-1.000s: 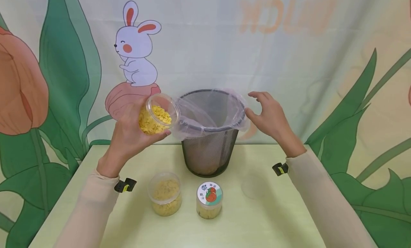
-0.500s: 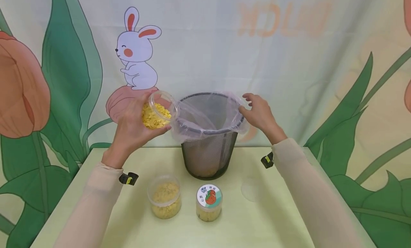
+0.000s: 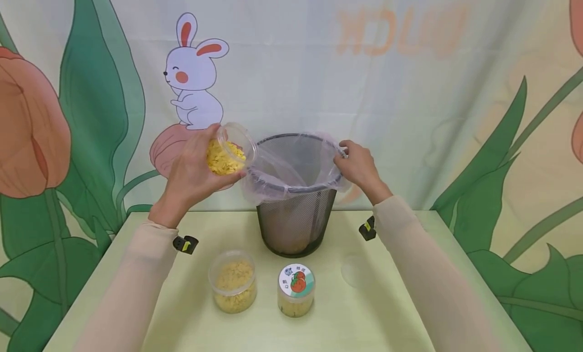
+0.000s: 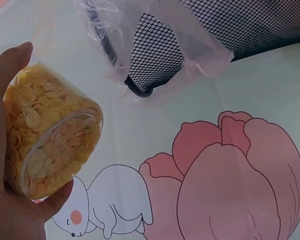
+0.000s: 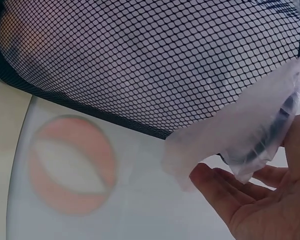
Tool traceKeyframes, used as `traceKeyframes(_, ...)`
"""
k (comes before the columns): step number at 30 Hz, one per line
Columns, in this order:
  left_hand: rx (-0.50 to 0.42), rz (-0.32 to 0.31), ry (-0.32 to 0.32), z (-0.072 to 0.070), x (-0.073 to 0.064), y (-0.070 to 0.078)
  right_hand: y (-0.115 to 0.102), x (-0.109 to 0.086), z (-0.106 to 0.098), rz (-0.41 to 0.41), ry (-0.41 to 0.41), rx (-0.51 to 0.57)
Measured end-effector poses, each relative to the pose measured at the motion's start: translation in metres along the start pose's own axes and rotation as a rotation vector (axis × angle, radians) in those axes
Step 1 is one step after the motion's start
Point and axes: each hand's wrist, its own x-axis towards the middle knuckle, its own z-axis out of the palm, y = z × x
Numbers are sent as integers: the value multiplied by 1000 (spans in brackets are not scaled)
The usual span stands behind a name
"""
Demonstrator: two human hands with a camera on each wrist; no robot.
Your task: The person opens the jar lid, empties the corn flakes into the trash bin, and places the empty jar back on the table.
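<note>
Our hands are apart. Our left hand (image 3: 191, 162) grips a clear plastic jar (image 4: 55, 132) of yellow flakes (image 3: 224, 160), tilted, its open mouth just beside the left rim of the black mesh wastebasket (image 3: 296, 220). Our right hand (image 3: 361, 165) curls round the opposite rim, at the plastic liner (image 3: 266, 190). Nearer us on the desk (image 3: 339, 319) stand an open tub (image 3: 234, 286) of flakes and a tomato-lidded jar (image 3: 296, 291).

We cannot see the near edge of the table (image 3: 332, 331), nor identify the faint disc (image 3: 355, 271) toward its right edge or the orange blur (image 5: 27, 34) behind the bin mesh (image 5: 150, 65).
</note>
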Motion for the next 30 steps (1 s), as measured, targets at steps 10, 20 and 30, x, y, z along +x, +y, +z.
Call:
traceKeyframes(10, -3, 54, -11, 0, 12, 7, 5, 4, 9, 26, 21, -2)
traceKeyframes(20, 31, 53, -64, -2, 24, 14, 5, 7, 14, 29, 54, -12)
traceKeyframes(30, 46, 45, -131, -1, 38, 21, 5, 7, 14, 25, 67, -29)
